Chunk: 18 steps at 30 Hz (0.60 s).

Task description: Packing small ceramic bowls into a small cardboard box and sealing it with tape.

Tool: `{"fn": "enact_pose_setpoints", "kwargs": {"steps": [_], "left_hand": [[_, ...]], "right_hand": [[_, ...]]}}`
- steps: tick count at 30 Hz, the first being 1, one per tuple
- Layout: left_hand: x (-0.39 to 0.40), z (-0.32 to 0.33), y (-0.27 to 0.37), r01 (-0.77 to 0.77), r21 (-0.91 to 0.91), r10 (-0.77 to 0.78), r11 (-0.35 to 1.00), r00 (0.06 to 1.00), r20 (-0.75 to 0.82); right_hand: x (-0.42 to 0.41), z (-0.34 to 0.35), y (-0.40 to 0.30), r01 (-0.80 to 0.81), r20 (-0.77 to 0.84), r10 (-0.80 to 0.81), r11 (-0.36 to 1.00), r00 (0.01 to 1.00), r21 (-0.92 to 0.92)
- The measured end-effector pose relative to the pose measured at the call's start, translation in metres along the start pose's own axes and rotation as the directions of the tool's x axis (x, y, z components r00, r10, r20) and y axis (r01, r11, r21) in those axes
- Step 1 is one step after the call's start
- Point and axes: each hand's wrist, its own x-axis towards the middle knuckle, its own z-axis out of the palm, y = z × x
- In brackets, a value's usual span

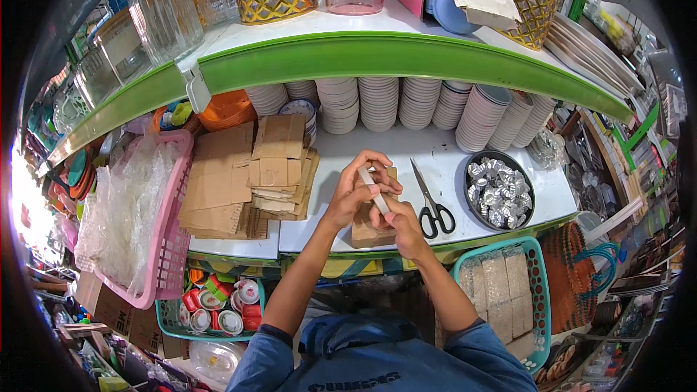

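A narrow whitish roll or ring (374, 190), perhaps adhesive tape seen edge-on, is held between both hands over the white shelf. My left hand (356, 188) grips its upper end, with the thumb across it. The fingers of my right hand (400, 223) are at its lower end. Beneath the hands lies a brown cardboard piece (370, 231), partly hidden by them. Just to the right rest scissors with black handles (433, 209), their blades a little apart. A round black pan (500, 190) holding many small fluted metal molds stands farther right.
Stacked flattened cardboard (218, 174) lies at left beside a pink basket (169, 228) of bubble wrap. Stacks of white bowls (378, 103) stand behind, under a green shelf edge (381, 57) with glassware above. A teal basket (539, 283) of wrapped blocks is at lower right, another (207, 335) at lower left.
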Motion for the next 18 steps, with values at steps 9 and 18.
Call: {"fn": "enact_pose_setpoints", "kwargs": {"steps": [9, 18], "left_hand": [[0.0008, 0.0005, 0.0011, -0.001, 0.006, 0.001, 1.000, 1.000, 0.002], [0.0007, -0.0022, -0.0028, -0.004, 0.006, 0.004, 1.000, 1.000, 0.018]], "right_hand": [[-0.0015, -0.0049, 0.0020, -0.017, 0.006, 0.018, 0.998, 1.000, -0.057], [0.0007, -0.0074, 0.0025, 0.032, 0.043, -0.033, 0.999, 0.999, 0.023]]}}
